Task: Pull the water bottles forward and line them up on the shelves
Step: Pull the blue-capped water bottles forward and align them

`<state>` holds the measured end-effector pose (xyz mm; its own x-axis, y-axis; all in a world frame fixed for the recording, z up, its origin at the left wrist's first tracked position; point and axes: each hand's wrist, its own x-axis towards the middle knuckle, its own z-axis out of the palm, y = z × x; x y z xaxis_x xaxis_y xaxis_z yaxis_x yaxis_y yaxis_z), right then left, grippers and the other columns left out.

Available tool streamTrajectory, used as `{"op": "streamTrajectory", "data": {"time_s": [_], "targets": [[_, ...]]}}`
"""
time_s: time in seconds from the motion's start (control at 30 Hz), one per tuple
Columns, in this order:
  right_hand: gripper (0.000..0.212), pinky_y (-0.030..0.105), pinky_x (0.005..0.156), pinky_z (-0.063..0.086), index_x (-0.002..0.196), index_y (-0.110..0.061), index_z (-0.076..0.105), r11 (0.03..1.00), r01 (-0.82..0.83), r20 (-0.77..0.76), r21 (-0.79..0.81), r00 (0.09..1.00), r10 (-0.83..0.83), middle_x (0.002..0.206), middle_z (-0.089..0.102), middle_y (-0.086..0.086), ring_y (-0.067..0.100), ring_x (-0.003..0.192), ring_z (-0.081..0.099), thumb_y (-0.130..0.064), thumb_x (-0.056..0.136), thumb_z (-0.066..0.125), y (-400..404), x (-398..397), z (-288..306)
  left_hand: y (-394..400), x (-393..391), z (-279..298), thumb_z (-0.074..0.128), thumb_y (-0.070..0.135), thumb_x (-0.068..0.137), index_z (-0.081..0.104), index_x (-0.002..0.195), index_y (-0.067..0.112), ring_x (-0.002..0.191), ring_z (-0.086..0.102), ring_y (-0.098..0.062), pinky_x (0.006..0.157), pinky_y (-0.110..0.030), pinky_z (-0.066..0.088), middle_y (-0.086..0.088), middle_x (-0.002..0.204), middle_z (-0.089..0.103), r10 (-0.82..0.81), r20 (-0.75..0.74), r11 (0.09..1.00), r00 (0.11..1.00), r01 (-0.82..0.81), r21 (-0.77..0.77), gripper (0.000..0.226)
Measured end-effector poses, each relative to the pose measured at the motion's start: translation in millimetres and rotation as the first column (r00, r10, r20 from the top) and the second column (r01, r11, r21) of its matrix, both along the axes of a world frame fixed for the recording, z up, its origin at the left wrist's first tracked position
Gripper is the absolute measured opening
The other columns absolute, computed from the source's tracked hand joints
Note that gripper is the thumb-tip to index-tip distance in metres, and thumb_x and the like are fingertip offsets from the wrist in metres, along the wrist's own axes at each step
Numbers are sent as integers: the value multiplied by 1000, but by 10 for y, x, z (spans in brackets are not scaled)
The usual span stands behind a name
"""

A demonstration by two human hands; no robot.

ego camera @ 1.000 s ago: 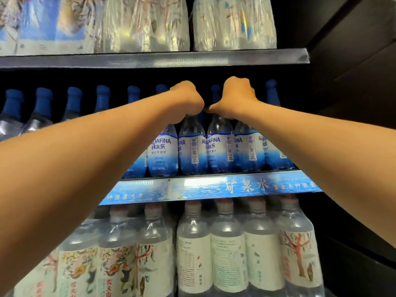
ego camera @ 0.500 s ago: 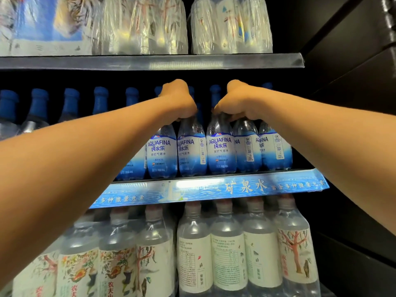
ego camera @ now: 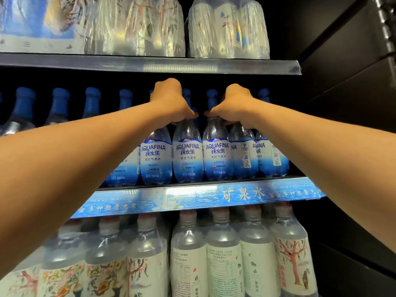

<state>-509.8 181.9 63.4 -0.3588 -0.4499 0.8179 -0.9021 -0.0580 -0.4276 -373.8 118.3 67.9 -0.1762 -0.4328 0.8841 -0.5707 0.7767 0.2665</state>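
My left hand [ego camera: 171,101] and right hand [ego camera: 234,103] grip the necks of blue-capped bottles [ego camera: 187,155] on the middle shelf [ego camera: 199,198]. Since a second ago they have slid forward to the shelf's front edge, labels now mostly facing out. This cluster looks lined up.

a black side panel [ego camera: 347,116] is closing off the right; light is glaring off the grey shelf edge [ego camera: 162,66] and blue strip [ego camera: 192,199].

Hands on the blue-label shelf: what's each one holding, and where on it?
Left hand grips an Aquafina bottle by its neck; right hand grips the next bottle by its neck too.
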Motion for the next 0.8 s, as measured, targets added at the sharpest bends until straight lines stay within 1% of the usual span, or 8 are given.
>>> {"op": "streamTrajectory", "data": {"time_s": [0.1, 0.17, 0.27, 0.43, 0.57, 0.67, 0.73, 0.8], "targets": [[38, 41, 66, 62, 75, -9, 57, 1000, -3, -10, 9, 1000, 3, 80, 67, 10, 25, 70, 70, -31, 68, 88, 8, 5, 2, 19, -2, -25, 90, 45, 57, 49, 74, 12, 85, 62, -25, 60, -31, 41, -7, 84, 58, 48, 27, 997, 999, -46, -60, 56], [38, 40, 67, 62, 77, -8, 58, 1000, -9, -7, 3, 1000, 9, 82, 67, 10, 25, 71, 70, -30, 69, 88, -5, 9, -7, 12, -9, -22, 90, 45, 58, 49, 76, 13, 84, 60, -24, 60, -31, 40, -6, 84, 58, 44, 33, 997, 998, -42, -60, 56], [37, 41, 65, 62, 72, -9, 56, 1000, -24, 13, -10, 1000, 24, 80, 66, 11, 27, 69, 70, -28, 69, 88, -16, 9, -13, -12, -39, -18, 90, 44, 60, 49, 78, 13, 78, 55, -22, 58, -31, 38, -5, 82, 55, 59, 47, 997, 997, -57, -46, 54], [37, 41, 59, 61, 72, -8, 57, 1000, -21, 40, -19, 999, 22, 76, 65, 9, 25, 60, 69, -27, 68, 89, -40, 11, -9, -26, -64, -24, 91, 35, 61, 48, 71, 16, 75, 58, -23, 59, -29, 43, -4, 84, 58, 25, 30, 1000, 999, -25, 7, 48], [38, 43, 62, 62, 79, -3, 63, 999, -41, 33, -5, 999, 41, 80, 68, 14, 28, 62, 70, -28, 67, 89, -17, -20, 10, -29, -39, -22, 90, 34, 63, 54, 81, 14, 78, 62, -25, 59, -32, 51, -5, 85, 59, 6, 44, 1000, 999, -6, 0, 46], [37, 42, 61, 62, 78, -3, 63, 999, -44, 24, -10, 999, 44, 80, 68, 14, 27, 63, 70, -27, 67, 89, -19, -8, 5, -21, -25, -17, 89, 31, 66, 53, 74, 12, 68, 63, -24, 52, -31, 52, -4, 78, 59, -39, 30, 999, 999, 38, 35, 41], [35, 42, 60, 62, 76, -3, 63, 999, -49, 25, -11, 998, 50, 78, 68, 13, 27, 63, 70, -25, 67, 89, -20, -4, 12, -13, -27, -15, 88, 27, 68, 61, 83, 8, 69, 68, -26, 58, -38, 60, -9, 83, 66, -77, 17, 995, 997, 76, 72, 36], [34, 42, 60, 62, 75, -3, 63, 999, -53, 24, -1, 998, 53, 76, 68, 13, 27, 62, 70, -24, 67, 89, -9, -4, 27, -11, -34, -14, 86, 25, 72, 63, 85, 6, 73, 71, -28, 66, -43, 61, -13, 87, 70, -85, 22, 993, 996, 83, 88, 33]]}}
